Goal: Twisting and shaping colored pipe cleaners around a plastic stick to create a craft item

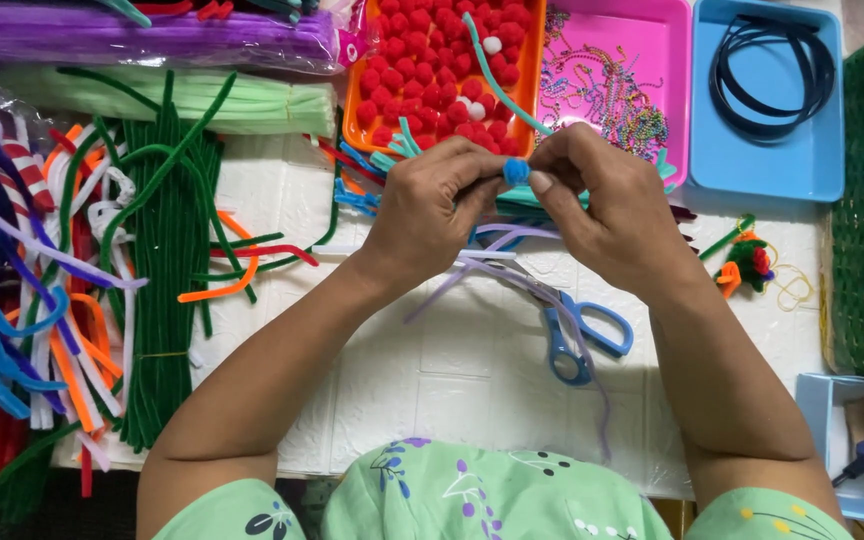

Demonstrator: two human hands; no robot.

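Pipe cleaners pinched by both hands' fingers above a white embossed table beside coloured trays.

My left hand and right hand are bare, arms uncovered; I wear a mint-green top with short sleeves, printed with small purple and dark flowers.

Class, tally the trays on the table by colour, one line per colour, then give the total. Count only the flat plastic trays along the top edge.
Orange tray, holding red and white pompoms: 1
Pink tray, holding bead chains: 1
Blue tray, holding black bands: 1
Total: 3
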